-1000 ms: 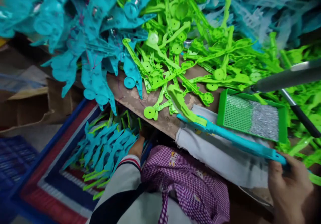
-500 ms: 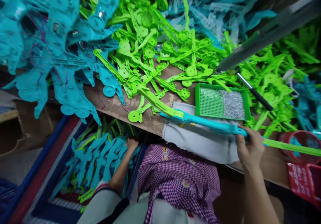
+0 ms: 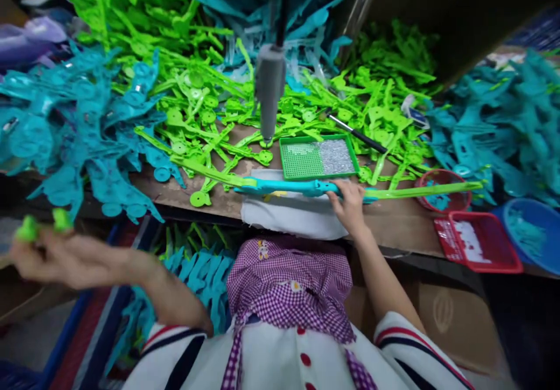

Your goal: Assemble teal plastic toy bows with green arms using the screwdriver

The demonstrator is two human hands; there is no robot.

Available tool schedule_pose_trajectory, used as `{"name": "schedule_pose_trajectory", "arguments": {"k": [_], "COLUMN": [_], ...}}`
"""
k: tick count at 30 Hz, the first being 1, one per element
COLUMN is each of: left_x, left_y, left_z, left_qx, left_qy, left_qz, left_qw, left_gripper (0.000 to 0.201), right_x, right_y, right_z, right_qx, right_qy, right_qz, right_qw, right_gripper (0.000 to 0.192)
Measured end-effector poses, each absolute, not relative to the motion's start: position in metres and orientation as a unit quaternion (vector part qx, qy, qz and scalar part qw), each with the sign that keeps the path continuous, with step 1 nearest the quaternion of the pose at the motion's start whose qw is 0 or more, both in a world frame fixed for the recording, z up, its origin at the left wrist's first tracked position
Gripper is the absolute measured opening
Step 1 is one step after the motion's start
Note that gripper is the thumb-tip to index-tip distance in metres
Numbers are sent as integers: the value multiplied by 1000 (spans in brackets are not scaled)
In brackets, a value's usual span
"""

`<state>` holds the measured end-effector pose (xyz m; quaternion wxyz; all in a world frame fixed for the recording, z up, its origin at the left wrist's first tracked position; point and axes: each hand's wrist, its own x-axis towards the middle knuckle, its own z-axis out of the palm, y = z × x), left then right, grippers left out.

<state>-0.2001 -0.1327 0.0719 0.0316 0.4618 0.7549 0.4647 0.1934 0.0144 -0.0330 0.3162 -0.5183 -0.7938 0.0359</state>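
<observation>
My right hand (image 3: 350,203) is closed around the right part of a long blue plastic piece (image 3: 289,187) over the white cloth. Bright green plastic arms extend from both ends of this piece. Away at the far left, my left hand (image 3: 72,259) is raised, palm up and blurred, with its fingers curled. Two bright green plastic bits (image 3: 62,220) stick up from its fingers; their full shape is hidden. Just behind the blue piece lies a green tray (image 3: 282,160) of small silvery pins or screws.
A grey power screwdriver (image 3: 270,87) hangs over the bench. Heaps of green parts (image 3: 196,92) and blue parts (image 3: 87,127) cover the back and left. A red basket (image 3: 499,262) and a blue bowl (image 3: 538,227) stand right. Below left, a crate holds blue-green assemblies (image 3: 214,273).
My left hand has come up out of the crate and moved left, now with green bits at its fingers. My right hand keeps its hold on the blue piece. The view has turned right.
</observation>
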Motion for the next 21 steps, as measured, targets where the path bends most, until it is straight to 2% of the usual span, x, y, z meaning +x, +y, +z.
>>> {"name": "schedule_pose_trajectory", "arguments": {"k": [6,9,11,13,15,16,18,21], "left_x": [-214,-236,-231,-203,-158,-134,-92,-57], "left_y": [-5,47,54,37,11,0,-13,-6], "left_z": [134,146,145,134,111,97,65,22], "left_qx": [572,612,660,699,760,810,880,897], "left_qy": [705,706,693,637,553,504,432,404], "left_qz": [417,344,280,313,341,300,153,-8], "left_qw": [-54,-93,-80,-86,-30,27,127,179], "left_gripper": [58,68,65,51,35,38,61,70], "right_x": [190,190,190,191,193,195,199,205], "right_y": [13,14,12,8,2,-2,-11,-27], "right_z": [-34,-35,-34,-33,-30,-29,-28,-35], "right_qx": [-500,-511,-512,-503,-489,-480,-467,-455], "right_qy": [-801,-794,-792,-794,-797,-799,-805,-817], "right_qz": [35,44,54,67,83,93,117,150], "right_qw": [329,326,328,335,346,350,347,320], "right_gripper": [45,45,43,40,38,36,34,33]}}
